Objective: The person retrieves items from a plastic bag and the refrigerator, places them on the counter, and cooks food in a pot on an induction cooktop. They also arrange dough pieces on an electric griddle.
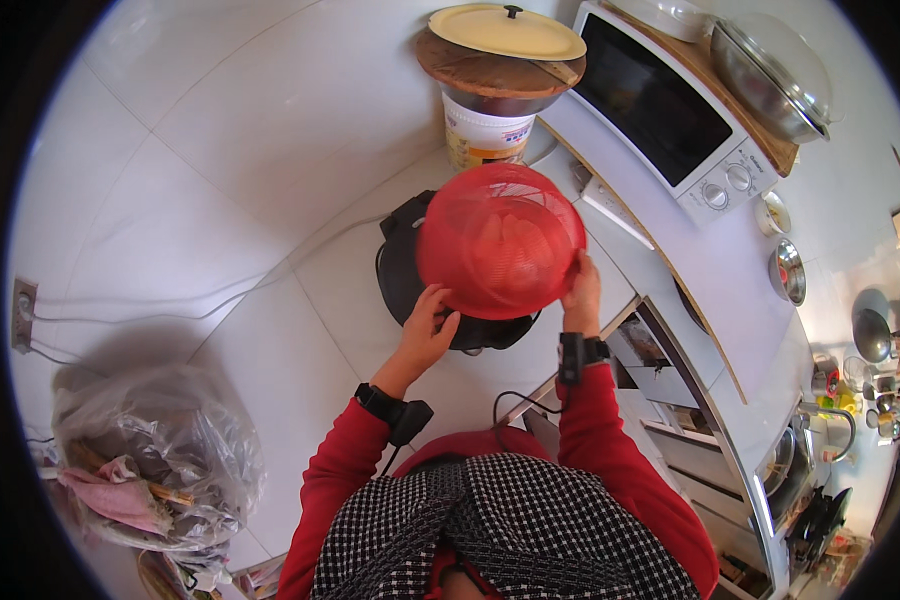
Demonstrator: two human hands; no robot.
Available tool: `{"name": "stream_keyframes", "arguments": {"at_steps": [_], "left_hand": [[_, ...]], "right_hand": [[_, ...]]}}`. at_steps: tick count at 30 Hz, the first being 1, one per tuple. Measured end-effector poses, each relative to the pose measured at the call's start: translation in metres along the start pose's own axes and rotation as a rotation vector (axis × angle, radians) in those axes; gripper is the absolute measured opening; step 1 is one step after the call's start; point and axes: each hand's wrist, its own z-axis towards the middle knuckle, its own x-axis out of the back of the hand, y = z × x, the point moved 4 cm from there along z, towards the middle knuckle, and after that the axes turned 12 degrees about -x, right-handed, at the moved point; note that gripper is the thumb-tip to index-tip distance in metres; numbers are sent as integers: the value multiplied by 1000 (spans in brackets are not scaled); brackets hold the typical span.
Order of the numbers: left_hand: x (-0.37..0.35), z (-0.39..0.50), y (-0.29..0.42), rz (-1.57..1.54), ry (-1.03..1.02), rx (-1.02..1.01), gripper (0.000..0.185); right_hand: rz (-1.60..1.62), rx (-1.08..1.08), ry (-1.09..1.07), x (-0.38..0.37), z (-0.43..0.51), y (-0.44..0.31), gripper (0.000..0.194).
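A red plastic mesh basket point(495, 225) covers much of a black appliance point(397, 277) on the white tiled floor. Pale orange shapes show through or in the basket; I cannot tell what they are. My right hand point(583, 292) grips the basket's rim at its right side. At the lower left rim is my left hand point(427, 324), fingers curved and fingertips at the edge; whether it bears any weight is unclear. Each wrist wears a black strap with a small device.
Behind stands a white bucket point(487, 135) topped by a wooden board point(487, 75) and a cream lid point(506, 34). A microwave point(652, 97) sits on the right-hand counter point(750, 300). A power strip point(616, 210) lies below it. Cords run to the wall socket point(24, 315) above a plastic bag point(195, 427).
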Motion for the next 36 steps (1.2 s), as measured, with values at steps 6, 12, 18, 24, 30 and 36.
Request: {"name": "stream_keyframes", "arguments": {"at_steps": [6,12,18,24,30,36], "left_hand": [[9,-5,-16,136,75,53,21],[-3,-11,-12,119,-341,179,18],[-57,-14,-4,-81,-421,108,22],[-93,20,-47,-297,-87,179,35],[-95,40,-54,271,-417,13,35],[-75,33,-39,-623,-60,274,32]], "right_hand": [[-424,8,-2,-16,17,21,36],[-218,-82,-125,-43,25,48,37],[-322,-88,-88,-45,38,55,30],[-946,237,41,-59,38,64,44],[-681,35,-6,-91,8,68,45],[-618,43,-24,-104,-4,71,41]]}}
